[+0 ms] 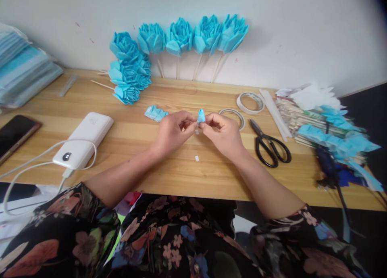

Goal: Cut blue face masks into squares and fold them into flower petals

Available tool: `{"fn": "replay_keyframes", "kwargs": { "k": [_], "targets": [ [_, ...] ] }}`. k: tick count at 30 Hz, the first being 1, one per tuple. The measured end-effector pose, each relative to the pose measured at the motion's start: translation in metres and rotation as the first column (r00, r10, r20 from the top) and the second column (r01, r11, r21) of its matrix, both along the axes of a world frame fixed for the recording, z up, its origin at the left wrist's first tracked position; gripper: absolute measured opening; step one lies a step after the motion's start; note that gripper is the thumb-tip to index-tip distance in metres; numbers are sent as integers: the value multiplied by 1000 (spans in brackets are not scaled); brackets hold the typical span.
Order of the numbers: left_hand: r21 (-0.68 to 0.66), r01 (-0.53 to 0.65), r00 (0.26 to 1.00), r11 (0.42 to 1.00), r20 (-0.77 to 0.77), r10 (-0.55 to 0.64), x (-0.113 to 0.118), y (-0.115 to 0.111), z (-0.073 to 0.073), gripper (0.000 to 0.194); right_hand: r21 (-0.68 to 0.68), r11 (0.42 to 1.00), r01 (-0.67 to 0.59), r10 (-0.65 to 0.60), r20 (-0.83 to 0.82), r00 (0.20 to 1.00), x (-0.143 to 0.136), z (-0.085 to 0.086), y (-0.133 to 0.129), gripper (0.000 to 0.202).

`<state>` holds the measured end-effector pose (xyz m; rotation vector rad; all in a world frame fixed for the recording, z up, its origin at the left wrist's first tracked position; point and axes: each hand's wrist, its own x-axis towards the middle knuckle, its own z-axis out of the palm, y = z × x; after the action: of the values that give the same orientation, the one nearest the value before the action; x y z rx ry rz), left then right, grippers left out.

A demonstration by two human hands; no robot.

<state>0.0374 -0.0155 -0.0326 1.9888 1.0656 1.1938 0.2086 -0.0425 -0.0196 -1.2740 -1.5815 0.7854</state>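
Observation:
Between my two hands, near the middle of the wooden table, a small folded blue petal (201,115) stands with its tip up. My left hand (178,128) pinches its lower left side, and my right hand (222,132) pinches its lower right side. Just left of my left hand lies a crumpled strip of blue pieces (155,113). Small white pieces (197,158) are on the table below my fingers. Partly behind my right hand is a thin tape roll (234,116).
Blue flowers on sticks (179,36) lean on the wall. To the right are a larger tape roll (250,103), black scissors (272,145), white sticks (273,112) and a cluttered pile (341,139). A power bank (86,139), phone (18,134) and masks (27,72) lie left.

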Motion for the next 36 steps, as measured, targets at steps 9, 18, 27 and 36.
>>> {"fn": "replay_keyframes", "kwargs": {
  "k": [9, 18, 27, 36],
  "targets": [
    [-11, 16, 1000, 1000, 2, -16, 0, -1, 2, 12, -6, 1000, 21, -20, 52, 998, 0, 3, -1, 14],
    [-69, 20, 999, 997, 27, -18, 0, 0, 2, 12, 19, 1000, 3, -4, 38, 999, -2, 4, -2, 14],
    [-109, 23, 997, 994, 77, -15, 1, 1, -1, 12, 6, 1000, 14, -14, 57, 998, -1, 3, -2, 13],
    [-237, -9, 990, 972, 134, 42, -6, 12, 7, 12, -111, 990, 84, -98, -126, 987, 11, 3, 8, 12]
  ]
}}
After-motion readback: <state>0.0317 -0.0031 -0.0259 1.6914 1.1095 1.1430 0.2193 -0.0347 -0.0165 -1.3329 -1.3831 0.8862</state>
